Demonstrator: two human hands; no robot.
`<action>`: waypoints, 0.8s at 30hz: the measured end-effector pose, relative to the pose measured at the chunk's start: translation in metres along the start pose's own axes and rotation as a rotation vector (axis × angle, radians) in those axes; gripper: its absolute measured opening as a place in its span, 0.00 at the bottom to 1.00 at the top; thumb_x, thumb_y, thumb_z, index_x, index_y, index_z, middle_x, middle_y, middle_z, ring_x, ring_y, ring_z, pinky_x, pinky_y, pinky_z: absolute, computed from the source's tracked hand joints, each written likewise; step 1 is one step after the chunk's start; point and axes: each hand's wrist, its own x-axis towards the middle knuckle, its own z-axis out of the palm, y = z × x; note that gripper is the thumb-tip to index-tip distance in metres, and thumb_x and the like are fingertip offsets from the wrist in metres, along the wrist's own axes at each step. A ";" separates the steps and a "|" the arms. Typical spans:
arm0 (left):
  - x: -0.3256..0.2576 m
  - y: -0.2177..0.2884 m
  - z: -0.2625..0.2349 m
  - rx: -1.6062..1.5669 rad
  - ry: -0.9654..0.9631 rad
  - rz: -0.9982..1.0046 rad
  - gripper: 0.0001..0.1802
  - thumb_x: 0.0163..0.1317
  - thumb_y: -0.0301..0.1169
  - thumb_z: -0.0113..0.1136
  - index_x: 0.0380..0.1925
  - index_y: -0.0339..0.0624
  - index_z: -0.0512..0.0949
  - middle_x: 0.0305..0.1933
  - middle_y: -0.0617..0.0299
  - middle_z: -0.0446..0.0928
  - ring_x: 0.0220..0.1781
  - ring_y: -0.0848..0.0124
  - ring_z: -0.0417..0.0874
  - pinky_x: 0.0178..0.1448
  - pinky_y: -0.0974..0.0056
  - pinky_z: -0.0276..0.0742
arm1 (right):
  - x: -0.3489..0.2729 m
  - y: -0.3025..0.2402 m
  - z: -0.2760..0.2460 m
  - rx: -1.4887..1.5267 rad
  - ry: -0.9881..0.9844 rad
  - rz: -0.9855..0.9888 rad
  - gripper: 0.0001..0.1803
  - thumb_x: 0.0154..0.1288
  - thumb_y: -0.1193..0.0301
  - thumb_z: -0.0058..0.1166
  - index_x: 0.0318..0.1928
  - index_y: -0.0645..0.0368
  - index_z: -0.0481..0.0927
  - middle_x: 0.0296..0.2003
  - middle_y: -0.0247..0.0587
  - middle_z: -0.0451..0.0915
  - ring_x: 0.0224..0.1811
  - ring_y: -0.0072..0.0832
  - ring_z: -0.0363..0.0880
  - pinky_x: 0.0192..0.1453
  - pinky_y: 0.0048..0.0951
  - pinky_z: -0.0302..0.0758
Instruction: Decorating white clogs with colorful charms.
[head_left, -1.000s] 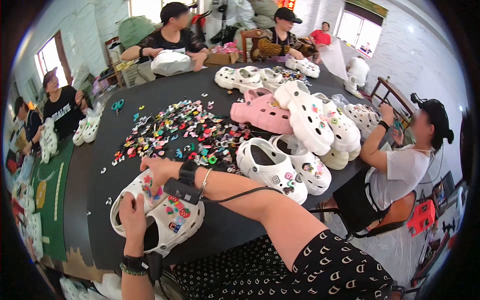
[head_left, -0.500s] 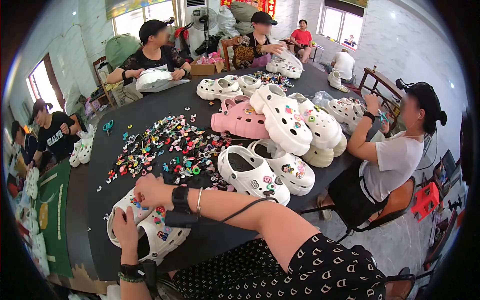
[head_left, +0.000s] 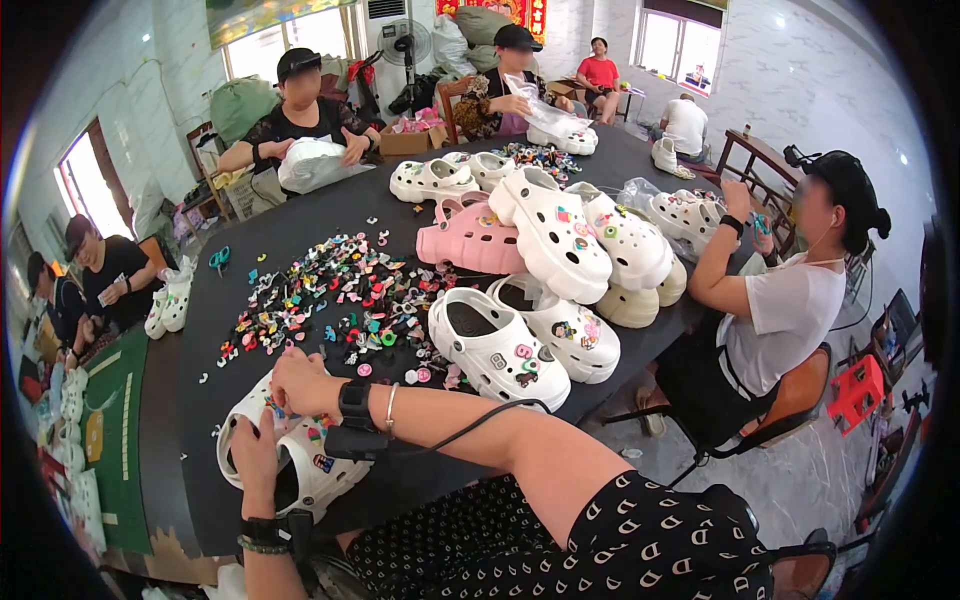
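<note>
the person's left hand (head_left: 255, 455) wraps around the near edge of a white clog (head_left: 290, 460) that lies at the near left of the dark desk (head_left: 300, 225), fingers curled over its rim in a steadying grip. the right hand (head_left: 300, 380) reaches across from the right and rests on the clog's upper, fingers bent down and closed against it; whether a charm is pinched in the fingertips i cannot tell, as they are turned away from the camera. a black band with a cable sits on the right wrist. a few coloured charms already show on the clog's top, so by my judgement the decorating of this shoe is under way but not finished, since much of its upper looks bare. just beyond the hands a wide scatter of small coloured charms (head_left: 330, 300) is spread over the desk, a large stock not yet used. to the right of it lies a pair of white clogs (head_left: 525, 345) with several charms fitted, and farther back a pink clog (head_left: 470, 235) and a stack of white clogs (head_left: 590, 240), some decorated, which suggests a good part of the batch is done. other people sit around the desk; one in a white shirt (head_left: 790, 310) at the right handles another shoe, and one at the far side holds a white plastic bag (head_left: 315, 165).
</note>
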 end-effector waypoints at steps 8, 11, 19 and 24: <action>-0.010 -0.011 0.000 -0.092 0.094 0.109 0.19 0.67 0.39 0.56 0.28 0.32 0.69 0.23 0.48 0.69 0.26 0.53 0.68 0.34 0.54 0.64 | 0.004 -0.006 -0.021 0.079 -0.142 0.235 0.40 0.34 0.71 0.77 0.51 0.49 0.69 0.58 0.48 0.70 0.64 0.52 0.63 0.57 0.57 0.65; -0.014 -0.017 -0.004 -0.080 0.101 0.112 0.19 0.67 0.39 0.56 0.25 0.34 0.67 0.22 0.48 0.68 0.25 0.54 0.67 0.32 0.53 0.62 | 0.013 -0.008 -0.029 0.267 -0.370 0.251 0.41 0.33 0.70 0.77 0.52 0.51 0.69 0.54 0.52 0.72 0.58 0.45 0.72 0.56 0.50 0.71; -0.010 0.005 0.002 -0.071 0.077 0.042 0.21 0.64 0.43 0.59 0.25 0.36 0.69 0.24 0.48 0.72 0.29 0.50 0.74 0.34 0.50 0.66 | 0.024 0.034 -0.035 0.244 -0.380 0.162 0.48 0.34 0.57 0.78 0.59 0.56 0.71 0.54 0.51 0.72 0.58 0.43 0.72 0.61 0.38 0.71; -0.014 0.011 -0.003 -0.107 0.078 0.030 0.22 0.64 0.43 0.58 0.24 0.35 0.68 0.22 0.50 0.71 0.26 0.54 0.72 0.33 0.54 0.66 | 0.021 0.003 -0.036 0.125 -0.381 0.331 0.47 0.32 0.57 0.77 0.58 0.49 0.70 0.56 0.52 0.69 0.61 0.49 0.67 0.60 0.43 0.70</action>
